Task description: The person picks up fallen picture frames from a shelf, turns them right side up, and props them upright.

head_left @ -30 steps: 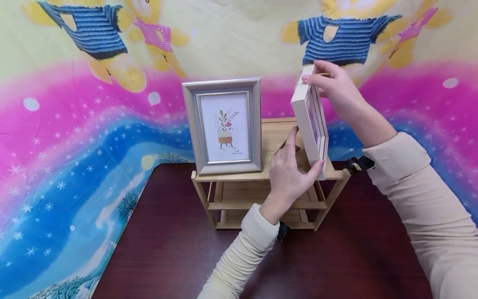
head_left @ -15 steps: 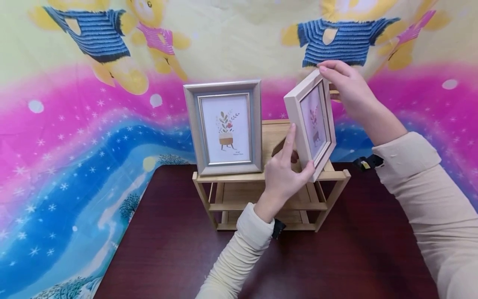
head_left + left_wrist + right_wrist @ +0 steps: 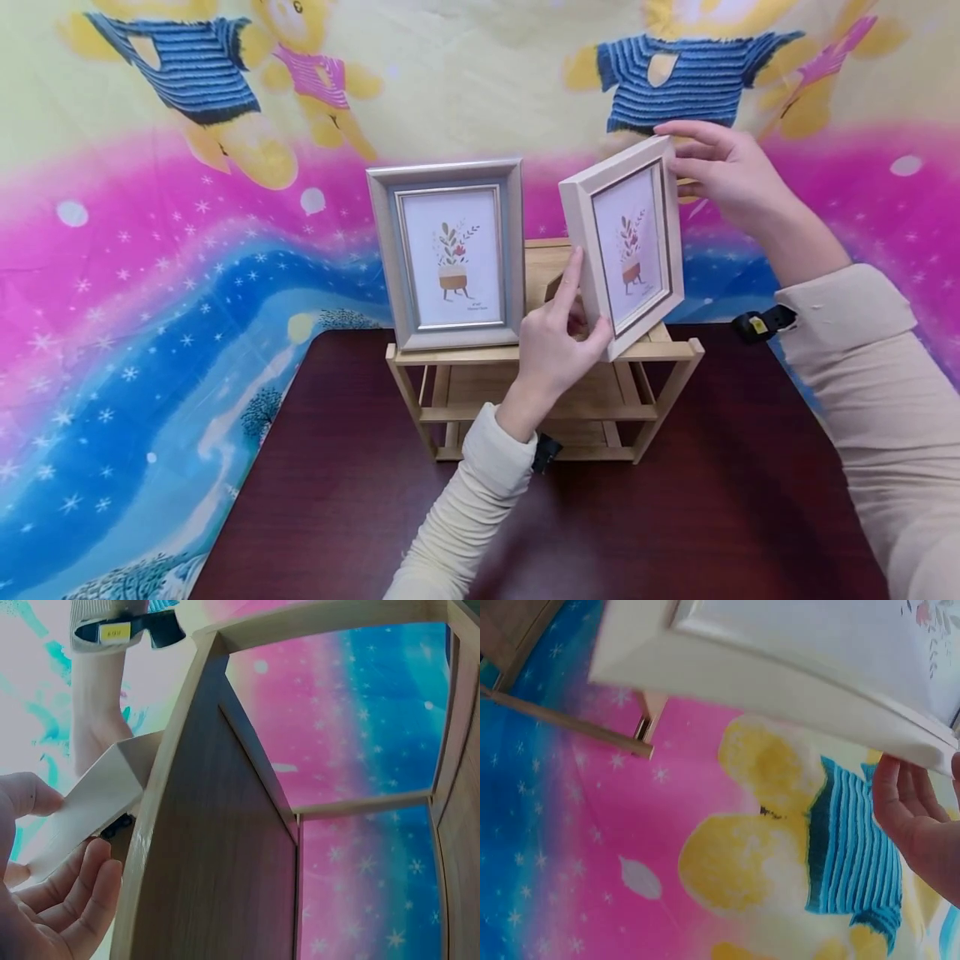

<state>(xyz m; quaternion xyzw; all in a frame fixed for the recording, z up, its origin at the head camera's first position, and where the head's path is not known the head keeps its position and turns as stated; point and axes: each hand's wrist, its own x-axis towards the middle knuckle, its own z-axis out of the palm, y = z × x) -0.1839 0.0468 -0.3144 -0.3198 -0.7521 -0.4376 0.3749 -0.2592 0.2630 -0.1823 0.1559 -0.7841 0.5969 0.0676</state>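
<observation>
A cream picture frame (image 3: 585, 250) with a potted-plant print stands angled on the right of the wooden shelf's top (image 3: 547, 267), turned partly leftward. My left hand (image 3: 551, 342) holds its lower left edge, thumb near the bottom corner and index finger up along the side. The left wrist view shows the other fingers curled beneath the cream frame (image 3: 94, 799). My right hand (image 3: 738, 179) grips the upper right corner, its fingers reaching behind; its fingertips are partly hidden. To the left stands a silver-grey picture frame (image 3: 510, 250) with a similar print, facing forward, untouched.
The slatted wooden shelf (image 3: 540, 412) has lower tiers and stands on a dark red-brown table (image 3: 337, 500). Right behind hangs a printed cloth (image 3: 465, 83) with bears and snowflakes. The silver-grey frame sits close to my left hand.
The cream frame has swung from nearly edge-on to show its front, its left side coming leftward. My right hand has moved right, my left hand slightly left.
</observation>
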